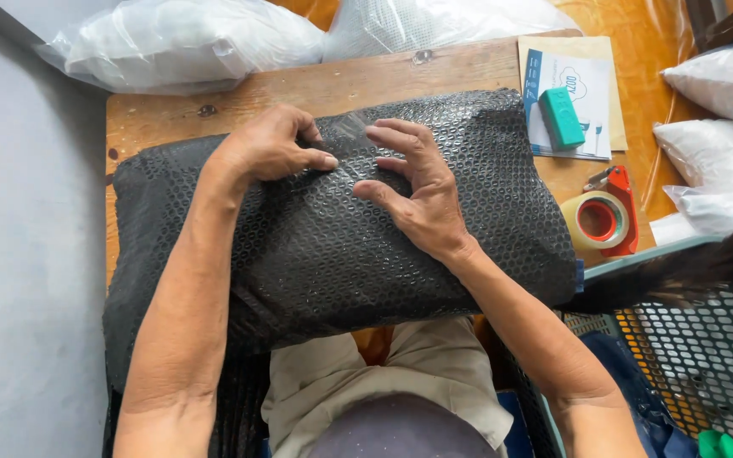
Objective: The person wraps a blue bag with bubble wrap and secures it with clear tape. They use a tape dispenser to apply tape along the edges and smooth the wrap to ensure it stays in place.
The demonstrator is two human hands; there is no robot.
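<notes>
Head view: nearest us, our left hand (273, 148) presses curled fingers on a strip of clear tape (351, 153) across the black bubble-wrapped parcel (341, 237), which lies on the wooden table (163, 114). Our right hand (417, 191), fingers spread, flattens the wrap, apparently to hold the seam closed. Beyond sit a tape dispenser (602, 222), a green block (562, 117) and white bags (180, 42).

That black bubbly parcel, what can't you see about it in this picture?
- What is inside the black bubble-wrap parcel: head view, the wrap covers it.
- The seam's middle: the left hand and right hand lie on it.
- The parcel's near edge: forearms and lap hide it.
- The tape dispenser blade: too small.
</notes>
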